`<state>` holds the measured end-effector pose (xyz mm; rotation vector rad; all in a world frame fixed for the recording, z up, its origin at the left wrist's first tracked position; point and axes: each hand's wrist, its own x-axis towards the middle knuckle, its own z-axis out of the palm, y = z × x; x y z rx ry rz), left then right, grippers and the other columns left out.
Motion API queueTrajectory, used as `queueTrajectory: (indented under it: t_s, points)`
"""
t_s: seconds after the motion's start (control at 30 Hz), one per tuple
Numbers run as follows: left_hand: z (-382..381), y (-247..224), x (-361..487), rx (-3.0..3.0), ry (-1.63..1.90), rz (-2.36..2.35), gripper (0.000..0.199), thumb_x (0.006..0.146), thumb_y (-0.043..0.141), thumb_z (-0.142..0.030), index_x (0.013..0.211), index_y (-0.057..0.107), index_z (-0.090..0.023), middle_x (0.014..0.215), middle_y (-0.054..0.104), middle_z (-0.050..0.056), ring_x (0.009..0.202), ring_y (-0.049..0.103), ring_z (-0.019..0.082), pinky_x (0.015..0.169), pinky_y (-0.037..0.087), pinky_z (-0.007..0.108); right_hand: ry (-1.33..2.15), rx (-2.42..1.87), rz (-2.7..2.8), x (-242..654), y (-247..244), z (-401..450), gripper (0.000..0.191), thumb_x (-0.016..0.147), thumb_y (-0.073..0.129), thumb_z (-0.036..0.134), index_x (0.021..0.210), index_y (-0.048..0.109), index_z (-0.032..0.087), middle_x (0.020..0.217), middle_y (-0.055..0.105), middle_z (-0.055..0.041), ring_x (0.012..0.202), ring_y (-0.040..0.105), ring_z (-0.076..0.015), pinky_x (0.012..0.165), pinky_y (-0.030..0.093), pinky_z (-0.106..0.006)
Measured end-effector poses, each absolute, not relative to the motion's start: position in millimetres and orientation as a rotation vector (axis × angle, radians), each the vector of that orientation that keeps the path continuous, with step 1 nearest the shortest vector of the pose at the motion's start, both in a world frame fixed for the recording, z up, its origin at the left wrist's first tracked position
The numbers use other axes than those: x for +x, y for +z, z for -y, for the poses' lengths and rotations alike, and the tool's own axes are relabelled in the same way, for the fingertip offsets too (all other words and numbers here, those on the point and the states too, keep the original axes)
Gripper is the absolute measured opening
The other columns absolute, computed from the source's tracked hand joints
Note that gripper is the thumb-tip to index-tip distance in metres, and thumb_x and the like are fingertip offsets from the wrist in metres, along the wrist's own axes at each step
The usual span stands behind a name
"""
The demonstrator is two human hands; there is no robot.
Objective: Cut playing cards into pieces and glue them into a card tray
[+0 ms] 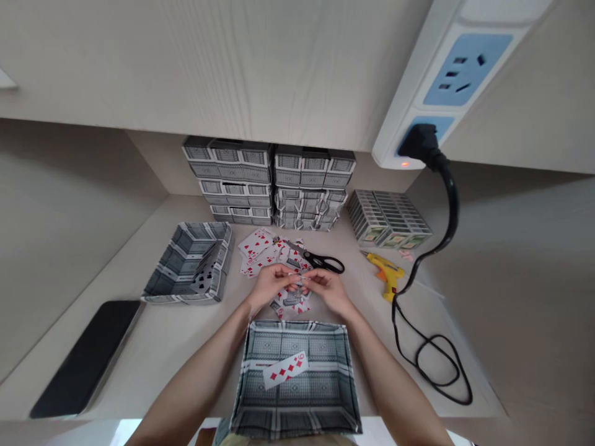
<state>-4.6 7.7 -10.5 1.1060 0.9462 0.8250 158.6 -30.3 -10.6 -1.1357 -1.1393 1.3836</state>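
My left hand [270, 287] and my right hand [329, 290] meet above a pile of playing cards. Between their fingertips is a small piece of card [300, 280], partly hidden by the fingers. Whole and cut playing cards [258, 244] spread out behind and below the hands. Black-handled scissors [325, 262] lie on the pile just beyond my right hand. Close to my body is an open box made of playing cards [297, 406], with a cut strip of a six of diamonds [286, 370] inside it.
Left of the pile, another card box [160, 279] holds some cards; near it lies a black tablet-like slab [88, 356]. Card boxes [232, 170] are stacked at the back, beside card packs [388, 217]. A yellow glue gun [388, 272], looped cable [446, 365] and power strip [469, 68] are on the right.
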Motion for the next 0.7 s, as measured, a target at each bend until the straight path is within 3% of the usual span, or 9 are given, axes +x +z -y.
queueTrajectory:
  t_s: [0.33, 0.57, 0.7]
  points:
    - [-5, -9, -7, 1.303, 0.725, -0.8, 0.026, 0.068, 0.065, -0.036, 0.076, 0.056, -0.013, 0.06, 0.062, -0.001, 0.05, 0.056, 0.009, 0.052, 0.047, 0.021, 1.343, -1.167, 1.136, 162, -2, 31, 0.024, 0.064, 0.069, 0.034, 0.079, 0.065, 0.017, 0.063, 0.063, -0.0001, 0.054, 0.056, -0.0117, 0.057, 0.046, -0.025]
    - [-2, -2, -7, 1.314, 0.799, -0.771, 0.035, 0.072, 0.062, -0.036, 0.097, 0.054, -0.013, 0.062, 0.062, -0.001, 0.051, 0.056, 0.009, 0.053, 0.047, 0.022, 1.424, -1.117, 1.158, 163, 0, 32, 0.028, 0.066, 0.067, 0.038, 0.083, 0.063, 0.016, 0.066, 0.063, -0.0005, 0.055, 0.055, -0.0114, 0.058, 0.046, -0.025]
    - [-5, -5, -9, 1.311, 0.797, -0.777, 0.032, 0.072, 0.063, -0.031, 0.096, 0.056, -0.012, 0.063, 0.062, 0.0, 0.054, 0.057, 0.01, 0.055, 0.048, 0.022, 1.502, -1.067, 1.135, 162, 2, 33, 0.03, 0.067, 0.066, 0.038, 0.087, 0.062, 0.016, 0.068, 0.063, -0.0006, 0.058, 0.056, -0.0116, 0.058, 0.046, -0.025]
